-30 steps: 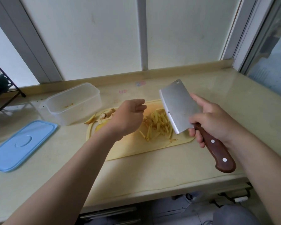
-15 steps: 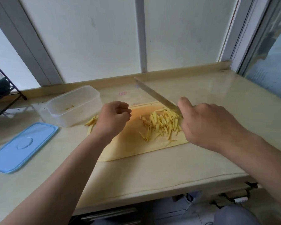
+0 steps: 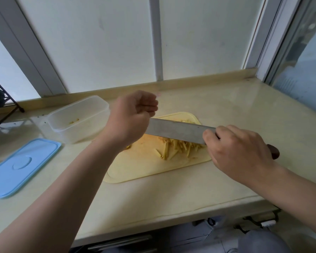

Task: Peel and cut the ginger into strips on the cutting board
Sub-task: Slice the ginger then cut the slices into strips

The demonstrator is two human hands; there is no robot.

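1. Ginger strips (image 3: 177,148) lie piled on the yellow cutting board (image 3: 144,170), mid-surface.
2. Blue lid (image 3: 20,165) far left; clear container (image 3: 77,119) beside the board.
3. Left hand (image 3: 131,119), loosely curled with nothing visible in its grip, hovers above the board.
4. Right hand (image 3: 239,152) clenches the cleaver (image 3: 173,130), blade over the strips.

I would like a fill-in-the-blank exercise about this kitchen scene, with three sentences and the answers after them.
1. The cleaver is held in the ____ hand.
2. The ginger strips lie on the yellow ____.
3. The lid beside the clear tub is ____ in colour.

Missing words: right; board; blue
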